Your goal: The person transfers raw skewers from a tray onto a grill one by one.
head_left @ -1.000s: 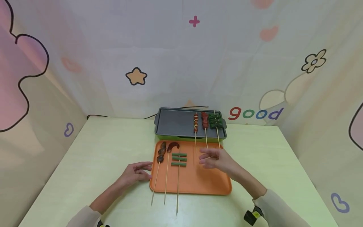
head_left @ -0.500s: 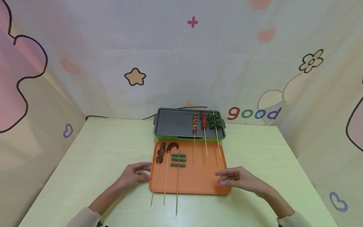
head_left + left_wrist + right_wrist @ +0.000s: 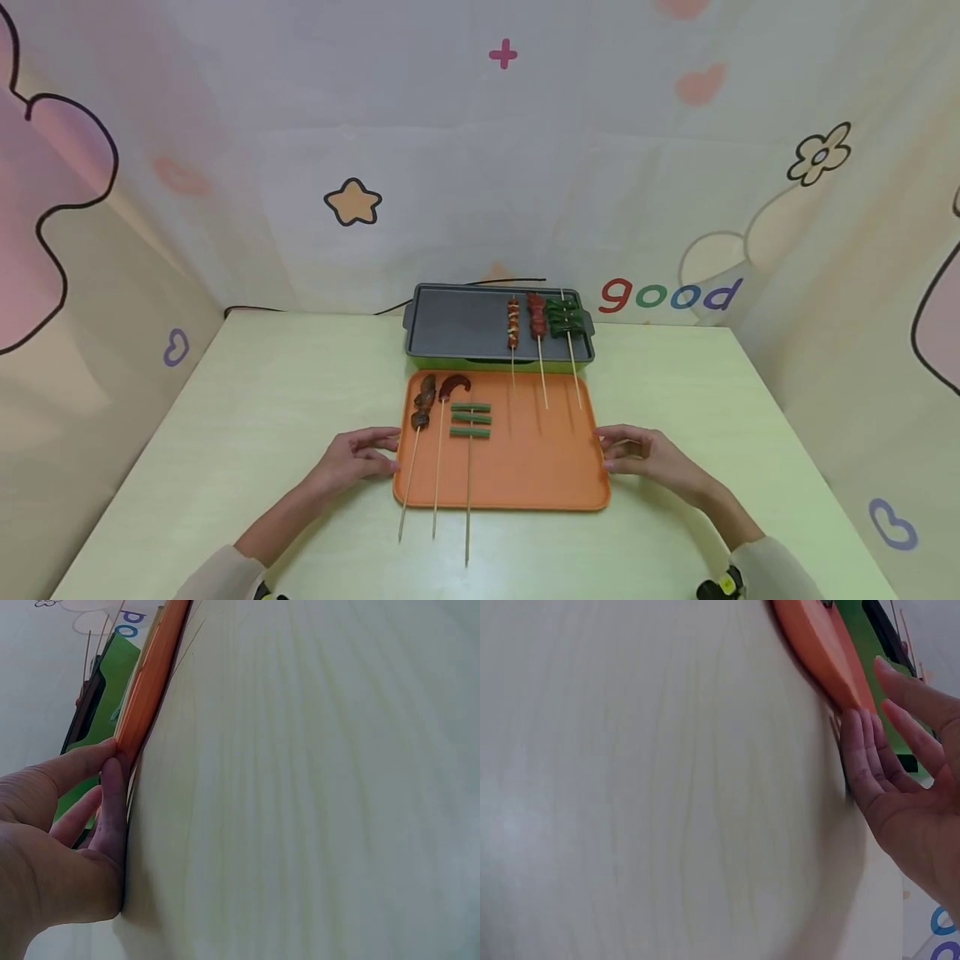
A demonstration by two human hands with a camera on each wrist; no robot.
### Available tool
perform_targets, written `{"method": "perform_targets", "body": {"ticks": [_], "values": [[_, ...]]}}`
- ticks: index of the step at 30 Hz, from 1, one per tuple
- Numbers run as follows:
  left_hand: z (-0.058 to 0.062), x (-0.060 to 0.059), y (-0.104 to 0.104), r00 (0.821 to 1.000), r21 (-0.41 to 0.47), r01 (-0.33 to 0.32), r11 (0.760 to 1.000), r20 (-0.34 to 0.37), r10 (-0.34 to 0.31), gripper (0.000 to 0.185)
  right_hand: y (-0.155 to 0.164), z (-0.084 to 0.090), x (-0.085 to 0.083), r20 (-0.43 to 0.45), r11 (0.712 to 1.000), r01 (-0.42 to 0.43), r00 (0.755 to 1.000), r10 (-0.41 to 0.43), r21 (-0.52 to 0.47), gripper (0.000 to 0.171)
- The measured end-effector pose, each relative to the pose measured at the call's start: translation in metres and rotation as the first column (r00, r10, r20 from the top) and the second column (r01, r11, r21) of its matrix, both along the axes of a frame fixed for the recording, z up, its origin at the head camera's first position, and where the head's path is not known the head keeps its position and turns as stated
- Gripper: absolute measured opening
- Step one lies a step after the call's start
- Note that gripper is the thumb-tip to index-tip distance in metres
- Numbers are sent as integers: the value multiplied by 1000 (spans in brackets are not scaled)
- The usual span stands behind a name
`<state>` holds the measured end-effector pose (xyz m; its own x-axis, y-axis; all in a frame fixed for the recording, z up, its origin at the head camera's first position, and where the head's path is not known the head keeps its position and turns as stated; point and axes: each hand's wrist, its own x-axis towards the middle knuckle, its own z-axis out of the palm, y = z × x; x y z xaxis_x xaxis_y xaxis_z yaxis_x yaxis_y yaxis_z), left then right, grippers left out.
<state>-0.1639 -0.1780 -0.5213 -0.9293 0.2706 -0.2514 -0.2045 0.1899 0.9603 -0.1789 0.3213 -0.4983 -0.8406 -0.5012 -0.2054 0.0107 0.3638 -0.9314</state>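
Note:
My left hand (image 3: 358, 457) rests at the left edge of an orange tray (image 3: 540, 479), fingertips and thumb tip against its rim. At the tray's right edge my right hand (image 3: 651, 457) has its fingertips by the rim; in the right wrist view its fingers (image 3: 868, 754) reach straight to the tray's corner. On the tray's left half lie a brown meat skewer (image 3: 423, 402), a skewer with a curled dark-red piece (image 3: 455, 385) and a skewer of green stalks (image 3: 471, 419). Their stick ends stick out over the near rim.
Behind the tray stands a dark grill plate (image 3: 465, 321) on a green base. On its right side lie a red-and-white skewer (image 3: 513, 323), a red meat skewer (image 3: 537, 317) and a green leafy skewer (image 3: 564, 318), sticks overhanging the tray. A black cord (image 3: 255, 309) runs along the curtain.
My right hand has come away from the sticks at the grill's right, back toward me, and out to the tray's right edge. My left hand has stayed at the left edge.

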Motion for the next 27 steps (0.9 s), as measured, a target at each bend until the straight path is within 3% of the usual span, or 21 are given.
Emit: {"method": "perform_targets", "body": {"ticks": [9,17,22,27], "values": [[7,10,-3,998,-8,39,999,52,-39,60,4,-10,-1,50,999,-11,999,13,-37,63],[18,44,5,997,-86,28,996,67,-22,45,4,-17,0,28,996,-38,999,40,-80,70],[17,62,4,990,21,68,997,123,-70,50,5,-17,1,18,996,-34,999,36,-87,71],[13,69,5,983,139,84,987,152,-105,53,5,-15,0,-6,995,-51,999,50,-88,70]]}}
